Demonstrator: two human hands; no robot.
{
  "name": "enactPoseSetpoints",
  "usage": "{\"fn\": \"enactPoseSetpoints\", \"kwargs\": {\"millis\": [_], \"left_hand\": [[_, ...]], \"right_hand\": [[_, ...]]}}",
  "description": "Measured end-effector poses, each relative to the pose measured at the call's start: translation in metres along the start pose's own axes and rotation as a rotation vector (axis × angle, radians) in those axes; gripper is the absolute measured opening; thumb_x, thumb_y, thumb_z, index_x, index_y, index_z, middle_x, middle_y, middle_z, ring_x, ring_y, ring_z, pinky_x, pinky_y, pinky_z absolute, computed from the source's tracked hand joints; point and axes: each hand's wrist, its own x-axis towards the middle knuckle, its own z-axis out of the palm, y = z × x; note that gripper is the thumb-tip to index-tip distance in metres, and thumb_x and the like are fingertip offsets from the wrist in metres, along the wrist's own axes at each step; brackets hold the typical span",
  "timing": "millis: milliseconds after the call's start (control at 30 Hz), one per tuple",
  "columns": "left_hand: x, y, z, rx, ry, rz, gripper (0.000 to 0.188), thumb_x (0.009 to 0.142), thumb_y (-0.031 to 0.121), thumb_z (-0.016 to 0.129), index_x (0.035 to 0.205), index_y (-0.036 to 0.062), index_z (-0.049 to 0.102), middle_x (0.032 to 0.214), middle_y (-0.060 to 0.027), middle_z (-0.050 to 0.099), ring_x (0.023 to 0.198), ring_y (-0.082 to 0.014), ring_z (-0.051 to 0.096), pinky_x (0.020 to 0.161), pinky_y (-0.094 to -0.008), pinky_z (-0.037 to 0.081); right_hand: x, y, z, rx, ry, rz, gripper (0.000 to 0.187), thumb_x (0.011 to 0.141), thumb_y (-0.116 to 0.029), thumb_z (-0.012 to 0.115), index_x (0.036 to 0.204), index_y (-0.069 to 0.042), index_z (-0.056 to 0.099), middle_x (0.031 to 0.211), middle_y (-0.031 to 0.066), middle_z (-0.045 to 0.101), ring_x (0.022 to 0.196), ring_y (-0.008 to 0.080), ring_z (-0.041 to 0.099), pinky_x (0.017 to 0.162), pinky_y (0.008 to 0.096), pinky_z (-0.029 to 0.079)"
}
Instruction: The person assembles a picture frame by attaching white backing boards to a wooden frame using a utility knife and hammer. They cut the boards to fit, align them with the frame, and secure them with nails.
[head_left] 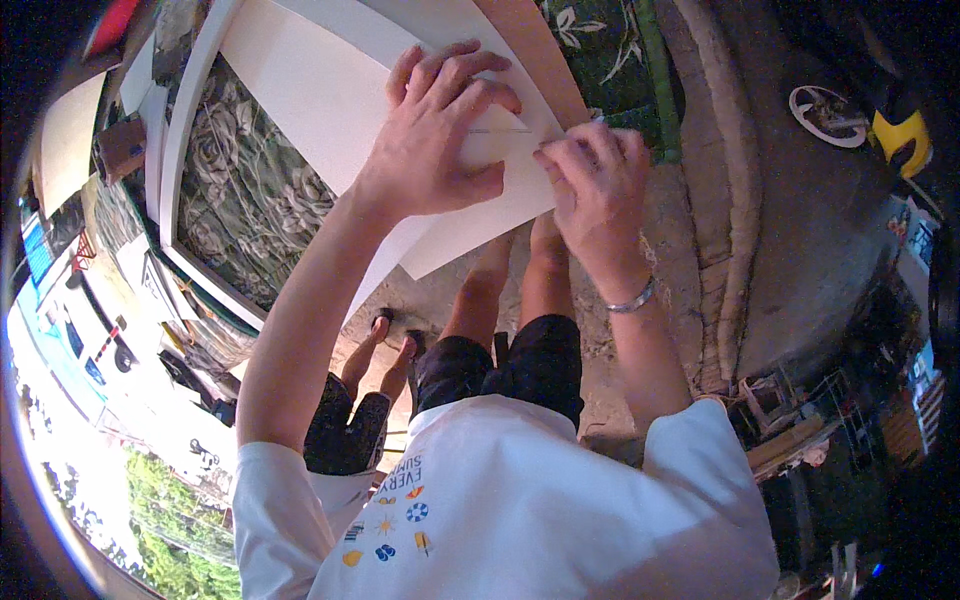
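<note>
A white flat panel (470,225) lies at an angle in front of me, one corner toward my knees. Over it is my left hand (430,130), its fingers spread and curved and its thumb apart; whether the fingertips press on the surface cannot be told. A short thin dark line (500,131) shows on the panel between my hands. At the panel's right edge, my right hand (600,175) has its fingers pinched together. What those fingers hold, if anything, is hidden. A bracelet (632,295) circles my right wrist.
A white frame (180,150) stands on dark floral cloth (245,185) at the left. Beyond the panel lies a brown board (530,50), then green patterned cloth (610,60). Another person's legs (365,365) are close at my left. A white ring-shaped object (828,117) is at the far right.
</note>
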Motion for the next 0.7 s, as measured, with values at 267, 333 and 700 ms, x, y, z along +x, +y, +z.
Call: {"fn": "enactPoseSetpoints", "kwargs": {"millis": [267,333,700], "left_hand": [[-0.003,-0.003,-0.006,-0.046,-0.011,0.061,0.054,0.068,0.031,0.062,0.119,0.0154,0.056,0.137,-0.0064,0.052,0.14,-0.0307,0.037,0.119,-0.0564,0.014],[-0.002,-0.007,-0.005,-0.085,-0.007,0.092,0.052,0.071,0.032,0.054,0.12,0.0135,0.055,0.137,-0.0078,0.051,0.14,-0.0306,0.037,0.119,-0.0556,0.013],[-0.006,-0.012,-0.003,-0.119,0.07,0.124,0.048,0.075,0.025,0.047,0.12,0.0108,0.055,0.133,-0.0105,0.053,0.139,-0.0299,0.038,0.12,-0.0548,0.014]], "right_hand": [[-0.009,-0.057,0.019,-0.009,-0.046,0.263,0.029,0.084,-0.011,0.066,0.112,-0.006,0.06,0.109,0.0157,0.056,0.107,0.0368,0.054,0.097,0.0479,0.044],[-0.012,-0.073,0.017,-0.051,-0.058,0.344,0.031,0.086,-0.011,0.064,0.117,-0.005,0.06,0.111,0.0162,0.055,0.108,0.0371,0.053,0.095,0.0461,0.046],[0.004,-0.067,0.018,0.901,-0.045,0.98,0.029,0.107,-0.024,0.052,0.098,0.001,0.065,0.062,0.0048,0.062,0.038,0.0064,0.045,0.035,0.024,0.032]]}}
